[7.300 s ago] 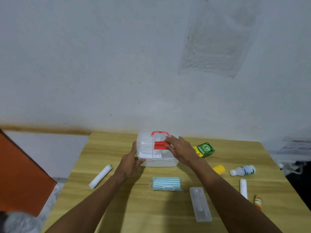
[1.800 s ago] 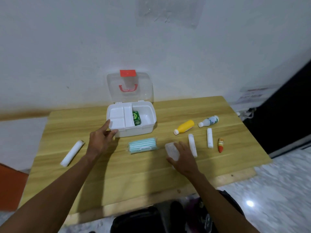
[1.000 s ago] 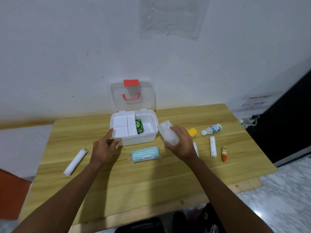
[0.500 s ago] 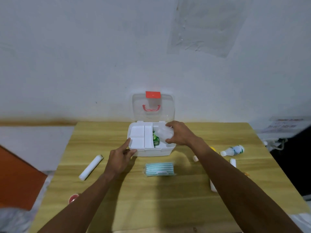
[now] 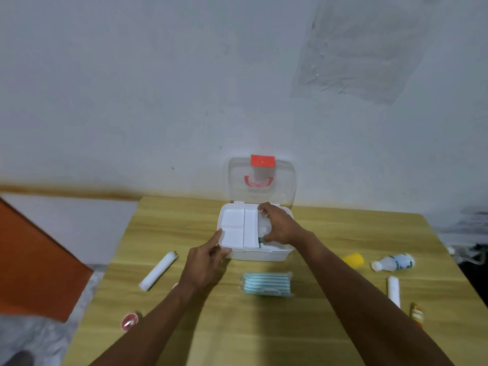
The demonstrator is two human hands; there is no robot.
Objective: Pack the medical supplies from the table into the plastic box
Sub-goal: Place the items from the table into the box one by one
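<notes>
We count one box (image 5: pixel 260 253), two white rolls (image 5: pixel 158 271) (image 5: pixel 393 291), two bottles (image 5: pixel 393 261) (image 5: pixel 353 260), one mask pack (image 5: pixel 266 283).

No lettering can be read anywhere. The white bottle (image 5: pixel 393 262) on the table (image 5: pixel 330 228) carries a green label, too blurred to make out. The small orange tube (image 5: pixel 417 314) has pale bands of print, also illegible. A paper (image 5: pixel 475 220) at the right edge shows only smeared marks.
</notes>
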